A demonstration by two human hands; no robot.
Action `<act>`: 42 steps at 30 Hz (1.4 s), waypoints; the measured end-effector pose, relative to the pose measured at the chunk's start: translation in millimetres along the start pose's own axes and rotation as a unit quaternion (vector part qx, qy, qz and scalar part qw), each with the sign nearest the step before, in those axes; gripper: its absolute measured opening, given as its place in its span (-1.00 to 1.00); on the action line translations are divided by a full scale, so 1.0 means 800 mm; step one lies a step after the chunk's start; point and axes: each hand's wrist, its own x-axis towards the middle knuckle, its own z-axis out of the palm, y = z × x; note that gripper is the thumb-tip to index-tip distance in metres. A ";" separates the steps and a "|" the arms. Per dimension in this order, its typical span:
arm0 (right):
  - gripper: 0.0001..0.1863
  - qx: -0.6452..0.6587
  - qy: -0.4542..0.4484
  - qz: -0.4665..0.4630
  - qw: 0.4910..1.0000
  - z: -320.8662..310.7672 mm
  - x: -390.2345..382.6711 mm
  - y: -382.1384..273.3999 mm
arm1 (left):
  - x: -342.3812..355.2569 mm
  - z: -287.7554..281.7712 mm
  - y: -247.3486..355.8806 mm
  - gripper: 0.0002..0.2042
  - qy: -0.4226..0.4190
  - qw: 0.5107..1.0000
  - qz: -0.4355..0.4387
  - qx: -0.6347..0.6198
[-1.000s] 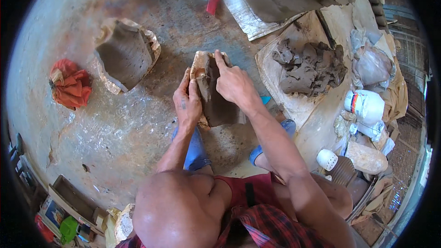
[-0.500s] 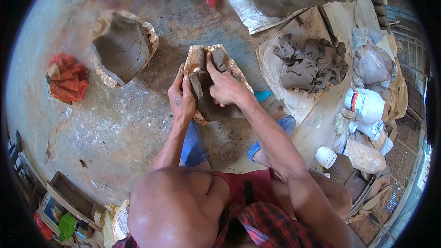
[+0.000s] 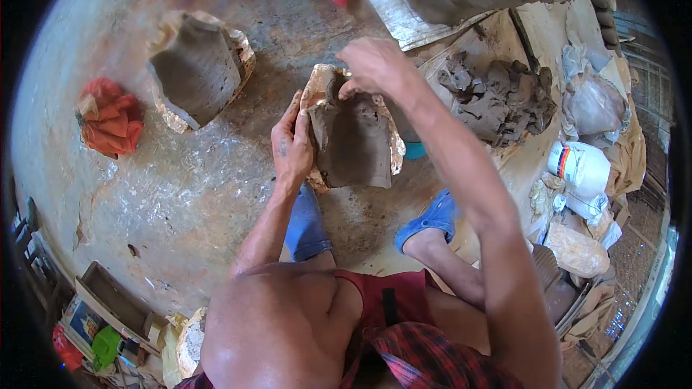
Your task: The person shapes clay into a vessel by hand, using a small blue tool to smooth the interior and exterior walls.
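On the floor before you sits the mould, your left hand clasping its left wall. Your right hand has arched up at the far end, uncovering more of the clay lining; whether its bent fingers pinch anything is unclear.

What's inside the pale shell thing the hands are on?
Grey clay lines the pale shell, with a hollow in the middle. The right hand hides part of the far end, and the clay covers the shell's floor.
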 end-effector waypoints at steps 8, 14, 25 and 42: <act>-0.32 0.010 -0.163 0.003 0.987 -0.033 0.045 0.000 | 0.001 0.005 0.003 -0.55 -0.007 1.000 -0.001 -0.016; -0.54 0.328 0.224 0.041 0.917 -0.006 -0.044 0.030 | -0.019 -0.015 0.009 -0.52 -0.004 0.993 -0.103 -0.062; -0.44 0.158 0.191 0.147 0.957 0.231 -0.258 0.045 | -0.040 -0.003 0.000 -0.55 0.011 0.996 -0.077 -0.040; -0.28 0.364 0.326 0.380 0.785 0.135 -0.118 -0.090 | 0.005 0.011 0.033 -0.57 0.106 0.993 -0.031 -0.037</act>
